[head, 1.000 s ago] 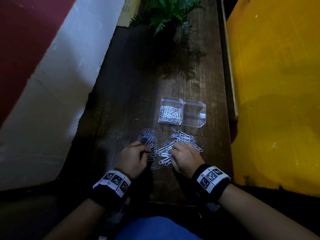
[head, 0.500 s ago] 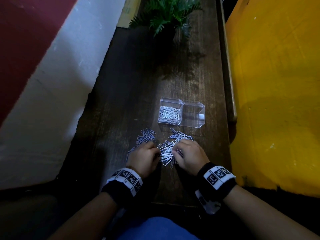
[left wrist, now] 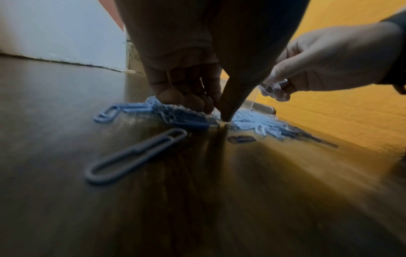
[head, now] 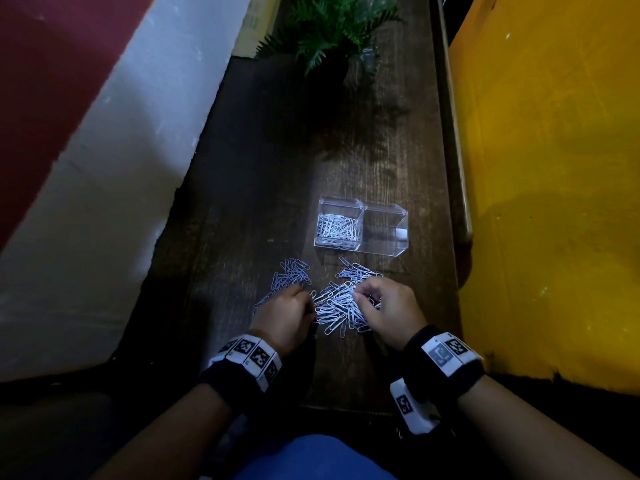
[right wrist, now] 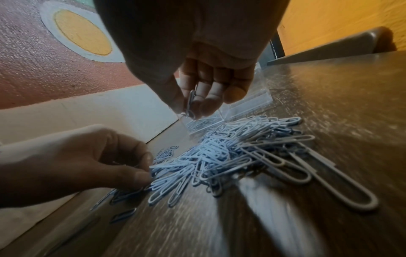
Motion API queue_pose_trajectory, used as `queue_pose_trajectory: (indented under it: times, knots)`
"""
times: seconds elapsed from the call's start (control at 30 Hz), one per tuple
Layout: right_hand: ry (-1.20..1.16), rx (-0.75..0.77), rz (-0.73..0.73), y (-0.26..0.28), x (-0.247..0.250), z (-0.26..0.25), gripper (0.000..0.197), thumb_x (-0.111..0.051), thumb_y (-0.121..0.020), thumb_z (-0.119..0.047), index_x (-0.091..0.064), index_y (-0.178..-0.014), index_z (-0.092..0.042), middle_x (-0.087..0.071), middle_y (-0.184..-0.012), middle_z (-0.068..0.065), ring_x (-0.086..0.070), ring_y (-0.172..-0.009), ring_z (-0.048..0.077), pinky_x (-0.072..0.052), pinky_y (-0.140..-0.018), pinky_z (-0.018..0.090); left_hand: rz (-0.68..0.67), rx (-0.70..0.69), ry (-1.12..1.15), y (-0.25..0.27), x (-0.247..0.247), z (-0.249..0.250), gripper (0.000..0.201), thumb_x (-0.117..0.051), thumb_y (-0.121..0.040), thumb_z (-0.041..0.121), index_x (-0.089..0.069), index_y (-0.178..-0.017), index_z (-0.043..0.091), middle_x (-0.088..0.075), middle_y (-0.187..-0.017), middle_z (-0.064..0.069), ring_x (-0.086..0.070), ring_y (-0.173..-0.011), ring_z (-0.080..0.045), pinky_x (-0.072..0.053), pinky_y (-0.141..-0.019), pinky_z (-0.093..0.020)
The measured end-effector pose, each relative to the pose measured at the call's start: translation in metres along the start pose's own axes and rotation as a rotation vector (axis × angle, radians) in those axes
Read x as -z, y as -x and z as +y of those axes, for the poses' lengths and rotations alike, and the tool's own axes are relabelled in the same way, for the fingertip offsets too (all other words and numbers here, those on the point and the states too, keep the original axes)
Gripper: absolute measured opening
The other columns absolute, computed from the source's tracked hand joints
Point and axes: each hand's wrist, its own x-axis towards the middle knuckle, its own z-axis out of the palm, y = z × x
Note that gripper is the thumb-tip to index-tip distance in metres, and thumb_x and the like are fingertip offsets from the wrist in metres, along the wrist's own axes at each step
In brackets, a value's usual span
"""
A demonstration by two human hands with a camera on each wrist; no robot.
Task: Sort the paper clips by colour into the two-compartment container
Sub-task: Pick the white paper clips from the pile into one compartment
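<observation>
Our right hand (head: 388, 308) pinches a few pale clips (left wrist: 271, 88) above the near pile (head: 341, 308) – left hand (head: 284, 315) pinches at darker clips (head: 289, 275); in this dim light shades blur, so we risk mis-sorting into the container (head: 362, 225) just beyond

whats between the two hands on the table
A heap of pale paper clips lies between the left hand and right hand, plainest in the head view.
</observation>
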Motion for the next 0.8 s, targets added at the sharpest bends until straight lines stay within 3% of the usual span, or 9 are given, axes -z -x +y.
queue_pose_trajectory:
  times: [0.1,0.23,0.33,0.43,0.53,0.67,0.8]
  knots:
    - [-0.002,0.01,0.018,-0.003,0.002,-0.001,0.005,-0.066,-0.086,-0.018,-0.068,-0.083,-0.016,-0.064,-0.079,-0.009,-0.054,-0.073,-0.003,-0.038,-0.066,0.007,0.034,-0.01,0.05,0.004,0.006,-0.004,0.011,-0.057,-0.089,0.03,-0.061,-0.097,0.022,-0.054,-0.102,0.007,-0.056,-0.092,-0.014,-0.048,-0.078,-0.029]
    - [-0.035,0.012,0.049,-0.006,0.003,-0.003,0.001,-0.066,-0.086,-0.016,-0.067,-0.085,-0.016,-0.067,-0.082,-0.006,-0.061,-0.077,0.006,-0.049,-0.073,0.019,0.072,-0.029,0.084,0.009,0.018,-0.009,0.005,-0.059,-0.088,0.026,-0.061,-0.091,0.023,-0.056,-0.095,0.009,-0.057,-0.084,-0.012,-0.049,-0.075,-0.028]
    - [-0.049,-0.016,0.028,-0.008,0.005,-0.003,0.012,-0.066,-0.087,-0.017,-0.067,-0.099,-0.018,-0.067,-0.087,-0.007,-0.062,-0.083,0.007,-0.051,-0.078,0.024,0.11,-0.063,0.135,0.009,0.027,-0.012,0.004,-0.064,-0.084,0.018,-0.062,-0.084,0.022,-0.059,-0.087,0.009,-0.055,-0.077,-0.009,-0.046,-0.07,-0.022]
    - [-0.066,-0.027,0.032,-0.01,0.006,-0.005,0.022,-0.065,-0.087,-0.018,-0.065,-0.109,-0.019,-0.064,-0.081,-0.007,-0.061,-0.079,0.01,-0.053,-0.077,0.032,0.163,-0.073,0.212,0.007,0.034,-0.012,0.009,-0.069,-0.078,0.013,-0.065,-0.076,0.022,-0.064,-0.079,0.01,-0.059,-0.073,-0.007,-0.048,-0.069,-0.023]
    - [-0.101,-0.041,0.031,-0.011,0.01,-0.007,0.023,-0.063,-0.089,-0.016,-0.066,-0.111,-0.017,-0.067,-0.085,-0.006,-0.064,-0.079,0.01,-0.056,-0.079,0.035,0.184,-0.033,0.278,0.0,0.041,-0.006,0.011,-0.07,-0.078,0.014,-0.066,-0.073,0.024,-0.065,-0.072,0.013,-0.059,-0.069,0.002,-0.045,-0.065,-0.014]
    - [-0.121,-0.037,0.076,-0.017,0.018,-0.01,0.021,-0.064,-0.088,-0.015,-0.068,-0.109,-0.016,-0.07,-0.095,-0.004,-0.063,-0.086,0.002,-0.054,-0.084,0.025,0.215,-0.017,0.294,-0.019,0.06,0.007,0.008,-0.07,-0.079,0.017,-0.068,-0.075,0.023,-0.062,-0.067,0.018,-0.056,-0.066,0.007,-0.035,-0.058,-0.003]
    - [-0.144,-0.033,0.123,-0.031,0.028,-0.015,0.021,-0.063,-0.089,-0.013,-0.067,-0.11,-0.014,-0.07,-0.101,-0.005,-0.057,-0.084,-0.013,-0.046,-0.078,0.004,0.258,-0.051,0.307,-0.046,0.081,0.021,0.007,-0.07,-0.079,0.019,-0.067,-0.075,0.023,-0.061,-0.066,0.016,-0.057,-0.065,0.001,-0.041,-0.061,-0.015]
